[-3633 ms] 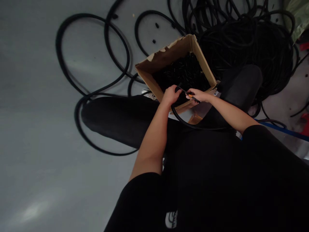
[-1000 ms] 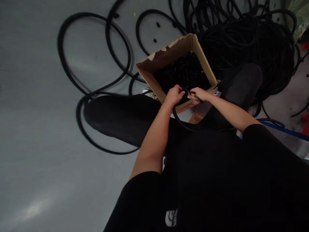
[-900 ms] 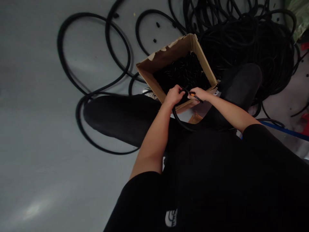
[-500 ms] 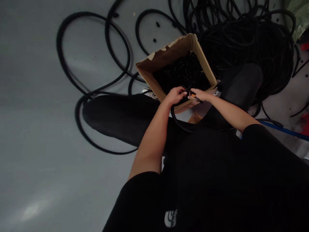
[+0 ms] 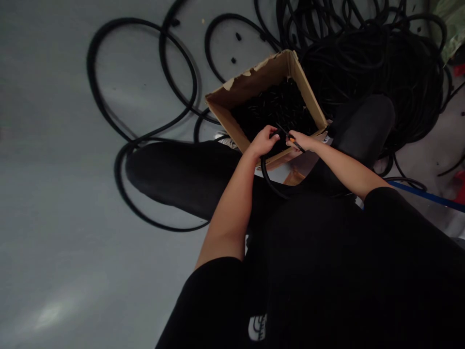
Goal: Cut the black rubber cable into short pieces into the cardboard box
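Black tube (image 5: 268, 178), likely light, springy, best held near its end, where our left hand (image 5: 264, 142) grasps it above the near edge of the box (image 5: 308, 90), our right hand (image 5: 302, 140) clasping a cutter (image 5: 282, 129).

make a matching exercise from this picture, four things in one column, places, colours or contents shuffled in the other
1 box
2 tool
3 hose
4 strip

a in the left hand
b blue
c holds many black pieces
d in the right hand

Pairs: 1-c, 2-d, 3-a, 4-b
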The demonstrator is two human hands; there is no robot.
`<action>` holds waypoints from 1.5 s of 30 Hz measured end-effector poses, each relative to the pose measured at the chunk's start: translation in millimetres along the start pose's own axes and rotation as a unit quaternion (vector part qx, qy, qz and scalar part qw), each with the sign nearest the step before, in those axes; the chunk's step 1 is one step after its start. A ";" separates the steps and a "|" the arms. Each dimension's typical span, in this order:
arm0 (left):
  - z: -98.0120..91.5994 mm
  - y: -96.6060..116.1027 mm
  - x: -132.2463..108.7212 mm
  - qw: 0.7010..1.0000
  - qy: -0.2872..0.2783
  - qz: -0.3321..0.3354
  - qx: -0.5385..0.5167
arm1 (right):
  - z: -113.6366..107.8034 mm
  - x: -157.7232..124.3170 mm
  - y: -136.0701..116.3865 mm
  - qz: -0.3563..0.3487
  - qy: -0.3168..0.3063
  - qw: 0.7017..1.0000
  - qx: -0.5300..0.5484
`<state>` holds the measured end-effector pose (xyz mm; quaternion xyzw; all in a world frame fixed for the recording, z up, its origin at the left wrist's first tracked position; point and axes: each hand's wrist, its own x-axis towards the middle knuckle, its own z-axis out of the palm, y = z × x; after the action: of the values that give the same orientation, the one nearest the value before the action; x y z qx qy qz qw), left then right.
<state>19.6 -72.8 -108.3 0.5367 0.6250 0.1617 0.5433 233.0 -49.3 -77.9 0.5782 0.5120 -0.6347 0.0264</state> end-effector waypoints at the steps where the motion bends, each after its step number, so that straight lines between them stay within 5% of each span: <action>1: 0.1 -2.4 1.4 1.000 0.002 -0.002 -0.006 | 0.7 1.2 1.3 0.001 -0.001 1.000 0.001; 6: 5.0 -22.9 11.0 0.996 0.057 -0.012 -0.072 | 2.1 4.1 6.2 -0.060 -0.030 0.997 0.033; 11: 9.7 -32.6 13.9 0.992 0.041 0.005 -0.119 | -1.3 3.7 4.6 -0.104 -0.058 0.993 -0.004; 23: 8.7 -28.3 12.8 0.977 -0.064 0.005 -0.204 | -1.8 12.8 18.7 -0.085 -0.023 0.996 -0.010; 40: 8.2 -15.9 8.1 0.984 -0.010 -0.037 -0.173 | -4.0 -6.0 -5.4 -0.102 -0.077 0.992 0.018; 45: 7.8 -15.9 8.3 0.985 -0.007 -0.031 -0.169 | -2.9 2.9 4.3 -0.100 -0.069 0.992 0.025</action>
<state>19.8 -74.7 -127.8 0.4183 0.6012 0.2441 0.6356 236.8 -47.8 -82.2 0.4794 0.5487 -0.6848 -0.0165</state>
